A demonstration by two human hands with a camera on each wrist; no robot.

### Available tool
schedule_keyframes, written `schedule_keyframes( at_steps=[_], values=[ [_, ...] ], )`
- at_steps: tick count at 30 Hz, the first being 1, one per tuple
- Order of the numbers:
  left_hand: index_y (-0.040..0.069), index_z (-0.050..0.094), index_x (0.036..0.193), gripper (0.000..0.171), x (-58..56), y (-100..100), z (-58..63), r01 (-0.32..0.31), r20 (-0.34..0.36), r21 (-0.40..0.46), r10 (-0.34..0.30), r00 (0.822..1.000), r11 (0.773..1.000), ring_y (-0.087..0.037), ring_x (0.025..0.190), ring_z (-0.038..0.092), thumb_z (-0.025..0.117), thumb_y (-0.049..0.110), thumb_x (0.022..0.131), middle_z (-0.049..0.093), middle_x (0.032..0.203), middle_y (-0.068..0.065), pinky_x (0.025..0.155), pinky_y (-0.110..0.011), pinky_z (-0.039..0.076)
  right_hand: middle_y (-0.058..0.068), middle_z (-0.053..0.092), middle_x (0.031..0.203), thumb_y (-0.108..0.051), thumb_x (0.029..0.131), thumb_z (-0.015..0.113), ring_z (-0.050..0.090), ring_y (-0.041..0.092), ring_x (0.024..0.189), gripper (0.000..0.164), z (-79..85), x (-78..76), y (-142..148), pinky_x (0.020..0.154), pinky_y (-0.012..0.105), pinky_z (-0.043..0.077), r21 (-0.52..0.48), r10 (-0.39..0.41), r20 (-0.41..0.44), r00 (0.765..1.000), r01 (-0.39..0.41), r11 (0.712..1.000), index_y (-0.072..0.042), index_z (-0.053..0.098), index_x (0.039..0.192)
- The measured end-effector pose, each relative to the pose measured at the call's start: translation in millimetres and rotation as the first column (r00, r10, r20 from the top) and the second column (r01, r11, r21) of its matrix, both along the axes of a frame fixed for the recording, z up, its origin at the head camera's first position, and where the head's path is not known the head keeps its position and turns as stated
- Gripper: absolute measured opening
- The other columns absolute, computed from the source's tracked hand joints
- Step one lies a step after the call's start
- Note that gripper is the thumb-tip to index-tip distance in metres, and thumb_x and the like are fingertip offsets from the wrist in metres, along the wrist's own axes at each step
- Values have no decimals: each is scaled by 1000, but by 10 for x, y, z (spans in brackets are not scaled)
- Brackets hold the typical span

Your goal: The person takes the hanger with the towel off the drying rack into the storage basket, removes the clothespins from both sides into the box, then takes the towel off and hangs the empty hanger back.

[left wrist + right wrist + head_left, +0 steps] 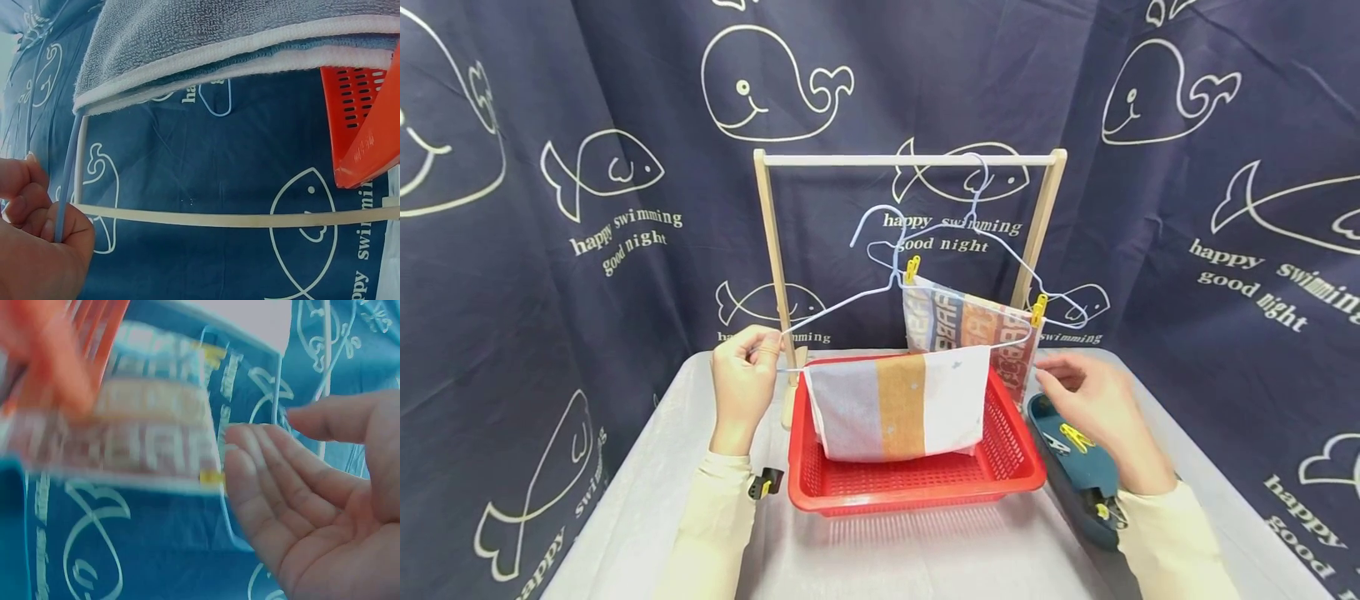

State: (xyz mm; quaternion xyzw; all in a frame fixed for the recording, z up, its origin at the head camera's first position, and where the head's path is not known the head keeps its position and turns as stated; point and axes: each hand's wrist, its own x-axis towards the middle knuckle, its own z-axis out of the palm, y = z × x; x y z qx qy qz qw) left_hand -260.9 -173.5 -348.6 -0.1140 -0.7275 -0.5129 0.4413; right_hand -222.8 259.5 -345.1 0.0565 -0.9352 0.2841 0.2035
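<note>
My left hand [745, 379] pinches the left end of a pale blue clothes hanger [842, 302]; in the left wrist view its wire [70, 169] runs between thumb and fingers. A striped towel [901, 408] in grey-blue, ochre and white drapes over the hanger's bottom bar, above a red basket [917, 500]. To the right, my right hand [1093, 408] is held off the hanger's right end, thumb and fingers apart and holding nothing. Behind, a lettered towel [973, 325] hangs from a second hanger [1004, 243], pegged by two yellow clothespins [1039, 310].
A wooden rack with a white rod [865, 160] stands at the back, the second hanger hooked on it. Right of the basket, a dark teal tray [1086, 471] holds a yellow clothespin [1077, 437] and a pale one [1056, 443]. A dark whale-print curtain surrounds the white table [880, 558].
</note>
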Motion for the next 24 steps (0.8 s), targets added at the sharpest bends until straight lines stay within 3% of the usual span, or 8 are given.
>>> schedule_keyframes(
  at_steps=[3,7,12,17,20,24],
  values=[
    [5,76,76,19,-3,-10,5,-11,0,4,11,1000,1000,-4,54,36,69,0,93,47,57,1,51,-21,25,9,78,103,-25,98,68,75,26,90,26,-10,-28,-159,73,33,57,-86,43,3,999,-43,995,-11,75,118],
    [-1,73,76,19,14,6,41,-21,10,21,21,1000,1000,0,53,32,67,-3,93,46,56,-1,50,-20,21,9,78,106,-25,98,68,76,26,93,26,-35,-79,-325,79,34,57,-149,80,2,997,-79,986,-12,74,120],
    [-10,69,76,17,181,83,215,-6,-3,35,6,1000,999,2,53,30,64,-9,92,44,55,-4,51,-18,20,8,77,109,-29,98,66,74,28,96,27,-42,-191,-429,80,39,57,-182,66,14,998,-63,981,-14,74,120],
    [-9,69,75,18,281,121,320,-13,-25,18,13,1000,1000,1,54,31,64,-9,92,42,55,-2,52,-19,22,7,77,104,-34,98,68,73,25,93,26,-55,-310,-472,81,40,55,-208,50,19,999,-45,977,-15,76,114],
    [-9,69,75,18,256,110,292,-11,-24,27,12,1000,1000,0,54,31,64,-8,92,42,55,-1,52,-19,22,8,77,102,-37,96,71,72,25,91,27,-67,-346,-497,81,39,55,-208,59,37,998,-50,977,-15,76,111],
    [-8,70,76,18,126,43,168,-23,-10,34,23,1000,999,0,53,31,65,-7,92,43,56,-1,51,-19,21,9,76,100,-37,95,73,71,24,90,29,-81,-367,-532,81,36,54,-220,78,62,995,-62,974,-12,76,110]
  ],
)
